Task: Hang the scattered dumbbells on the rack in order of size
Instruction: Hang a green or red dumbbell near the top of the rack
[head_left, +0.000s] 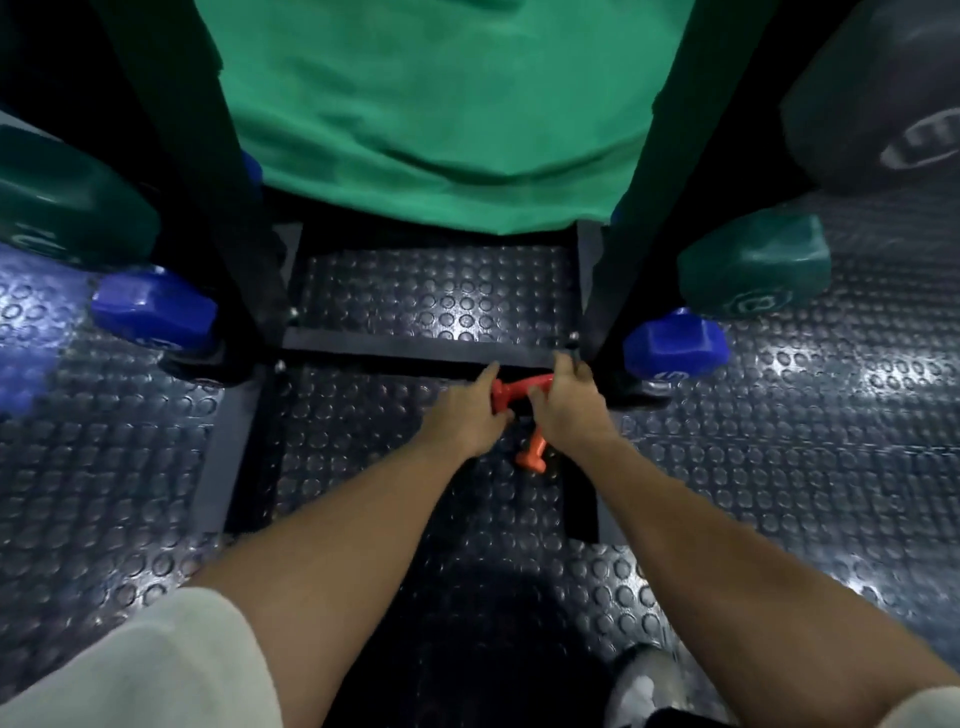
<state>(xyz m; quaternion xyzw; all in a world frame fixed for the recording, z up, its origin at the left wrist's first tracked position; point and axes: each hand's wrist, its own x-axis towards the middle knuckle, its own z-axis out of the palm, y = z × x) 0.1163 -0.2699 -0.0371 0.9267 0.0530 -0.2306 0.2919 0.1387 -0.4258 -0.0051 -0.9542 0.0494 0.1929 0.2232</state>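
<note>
Two small dumbbells lie on the studded rubber floor at the foot of the black rack (208, 156). My left hand (462, 415) closes around one end of the red dumbbell (514, 389), which lies crosswise by the rack's base bar (384, 345). My right hand (566, 405) is over the same dumbbell's other end, with its fingers curled. An orange dumbbell (535, 452) lies just below and between my hands, half hidden by the right one. Blue dumbbells (156, 312) (675, 348) and green ones (753, 265) (67, 208) hang on the rack's sides.
A large grey dumbbell (878, 104) hangs at the upper right. A green cloth (441, 104) fills the space between the rack's uprights. My knees in pale shorts (145, 670) and a shoe (639, 680) are at the bottom edge.
</note>
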